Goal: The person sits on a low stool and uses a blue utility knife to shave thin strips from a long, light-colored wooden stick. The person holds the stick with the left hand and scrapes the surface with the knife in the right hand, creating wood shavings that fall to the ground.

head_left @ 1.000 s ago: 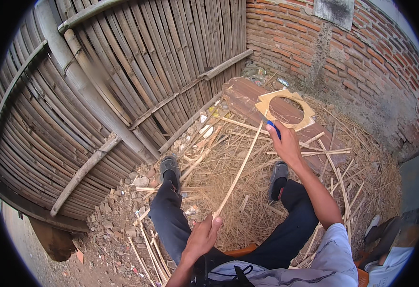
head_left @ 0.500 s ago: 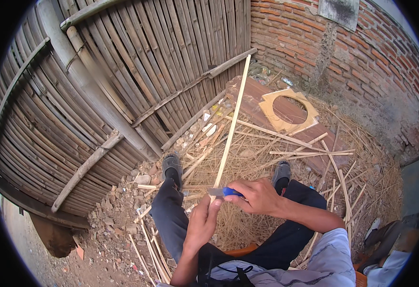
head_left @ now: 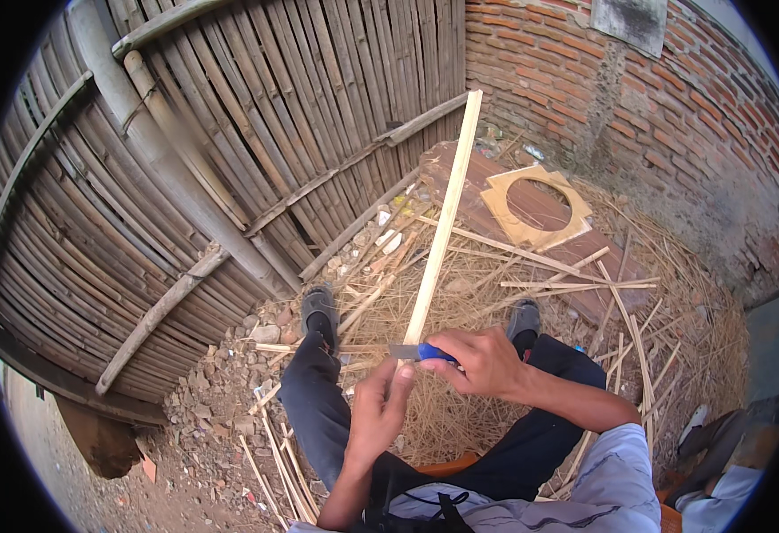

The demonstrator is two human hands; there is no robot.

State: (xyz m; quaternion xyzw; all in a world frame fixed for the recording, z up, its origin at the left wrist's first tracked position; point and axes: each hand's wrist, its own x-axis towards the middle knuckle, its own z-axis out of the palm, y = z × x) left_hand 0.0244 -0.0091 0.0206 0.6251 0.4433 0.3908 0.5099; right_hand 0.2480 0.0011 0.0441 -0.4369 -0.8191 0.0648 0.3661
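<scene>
My left hand [head_left: 377, 409] is closed round the near end of a long pale bamboo strip [head_left: 446, 218], which slants up and away toward the corner of the fence and wall. In my right hand [head_left: 478, 360] is a knife [head_left: 432, 354] with a blue handle and a short, wide grey blade. The blade lies across the strip just beyond my left thumb, touching it near its lower end. My left fingers hide the strip's very end.
Shavings [head_left: 461, 306] and loose strips [head_left: 634, 342] cover the ground around my feet. Ahead lies a brown board [head_left: 461, 178] with a cut-out cardboard piece [head_left: 536, 209] on it. A bamboo fence [head_left: 256, 115] stands left, a brick wall [head_left: 549, 71] right. Someone's leg [head_left: 709, 444] shows at lower right.
The strip's far end has swung slightly to the right, and its broader face now shows. The knife and my right hand have moved slightly up and right.
</scene>
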